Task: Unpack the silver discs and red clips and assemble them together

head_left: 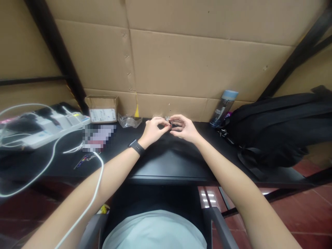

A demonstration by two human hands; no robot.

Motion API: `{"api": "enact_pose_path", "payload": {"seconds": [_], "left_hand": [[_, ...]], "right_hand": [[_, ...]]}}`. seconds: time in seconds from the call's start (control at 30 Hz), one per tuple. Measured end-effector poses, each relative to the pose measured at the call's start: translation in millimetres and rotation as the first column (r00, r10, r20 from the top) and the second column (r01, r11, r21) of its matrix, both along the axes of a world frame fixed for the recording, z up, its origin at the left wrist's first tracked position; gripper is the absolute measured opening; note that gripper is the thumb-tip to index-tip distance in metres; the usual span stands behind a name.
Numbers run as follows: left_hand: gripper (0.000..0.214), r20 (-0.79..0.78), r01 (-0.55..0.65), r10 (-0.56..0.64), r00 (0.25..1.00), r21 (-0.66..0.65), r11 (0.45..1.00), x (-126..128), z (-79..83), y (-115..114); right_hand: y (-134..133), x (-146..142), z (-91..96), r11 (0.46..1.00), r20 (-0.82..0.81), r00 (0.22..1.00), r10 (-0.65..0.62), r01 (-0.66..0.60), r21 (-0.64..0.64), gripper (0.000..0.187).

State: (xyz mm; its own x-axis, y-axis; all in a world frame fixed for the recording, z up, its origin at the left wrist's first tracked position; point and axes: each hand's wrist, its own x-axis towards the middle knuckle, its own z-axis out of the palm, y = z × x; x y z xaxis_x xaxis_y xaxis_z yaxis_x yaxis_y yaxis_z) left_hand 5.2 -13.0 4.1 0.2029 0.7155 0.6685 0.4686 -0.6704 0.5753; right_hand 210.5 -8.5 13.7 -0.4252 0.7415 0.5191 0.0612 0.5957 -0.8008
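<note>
Near the back of the black desk (166,162), my left hand (157,128) and my right hand (185,128) meet fingertip to fingertip. Between them is a small dark round object with a thin, light, curved edge (171,125). It is too small and too covered by fingers for me to tell its kind. Both hands are closed, thumbs and fingers pinching it from either side. Something small and clear or shiny shows just behind the fingertips. A dark watch (136,147) is on my left wrist.
A white power strip (38,136) with chargers and cables lies left; one white cable (100,173) crosses my left forearm. A small cardboard box (102,109) and crumpled clear plastic (129,121) stand behind. A bottle (221,110) and black backpack (280,128) are right. Cardboard walls the back.
</note>
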Motion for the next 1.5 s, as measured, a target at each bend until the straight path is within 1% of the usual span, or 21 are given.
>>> {"api": "enact_pose_path", "payload": {"seconds": [0.07,0.23,0.4,0.53,0.67,0.8,0.93,1.03,1.1,1.2,1.33,1.43,1.5], "left_hand": [[0.011,0.016,0.023,-0.023,1.000,-0.001,1.000,0.8,-1.9,1.4],[0.014,0.073,0.037,-0.035,0.997,-0.026,0.999,2.7,-5.8,4.4],[0.013,0.097,0.041,-0.036,0.995,-0.049,0.998,3.2,-5.6,6.1],[0.009,0.053,0.027,-0.025,0.998,-0.031,0.999,2.4,-4.0,4.6],[0.012,-0.002,-0.030,0.029,1.000,-0.031,0.999,1.5,-2.3,1.7],[0.010,-0.049,-0.074,0.073,0.996,-0.019,0.997,2.5,-1.7,0.6],[0.010,-0.060,-0.104,0.100,0.993,-0.066,0.992,4.7,-4.4,2.5],[0.013,0.014,-0.063,0.065,0.998,-0.141,0.988,5.8,-10.3,7.8],[0.015,0.080,-0.009,0.023,0.997,-0.176,0.984,5.8,-14.7,12.5],[0.016,0.144,0.048,-0.023,0.989,-0.176,0.983,5.4,-18.7,18.3],[0.018,0.182,0.088,-0.060,0.982,-0.152,0.985,5.3,-17.4,19.4],[0.022,0.217,0.139,-0.096,0.971,-0.196,0.971,6.2,-15.8,17.8],[0.022,0.239,0.161,-0.108,0.965,-0.220,0.962,6.5,-15.9,17.6]], "right_hand": [[-0.5,-0.3,0.1,1.000,-0.002,1.000,-0.004,0.004,0.002,0.059],[-2.4,-2.0,-0.2,0.999,0.000,1.000,-0.002,0.002,0.038,0.055],[-3.0,-3.3,-0.5,0.997,0.017,1.000,-0.025,0.023,0.071,0.052],[-2.7,-2.7,-0.9,0.996,0.024,1.000,-0.019,0.017,0.089,0.052],[-1.4,-1.9,-2.5,0.994,0.030,0.999,-0.017,0.014,0.106,0.052],[0.1,-1.8,-4.2,0.993,0.034,0.999,-0.031,0.027,0.115,0.052],[-0.1,-2.6,-4.6,0.992,0.044,0.998,-0.048,0.042,0.115,0.051],[-1.0,-3.1,-3.8,0.986,0.055,0.996,-0.064,0.055,0.155,0.050],[-1.7,-3.2,-3.0,0.974,0.073,0.993,-0.092,0.074,0.216,0.049],[-2.2,-3.1,-2.2,0.941,0.113,0.984,-0.135,0.092,0.325,0.048],[-1.2,-2.6,-2.6,0.894,0.145,0.973,-0.178,0.098,0.437,0.047],[-1.1,-2.2,-2.2,0.870,0.154,0.968,-0.197,0.101,0.482,0.048],[-2.0,-1.9,-1.2,0.866,0.168,0.964,-0.207,0.100,0.490,0.048]]}}
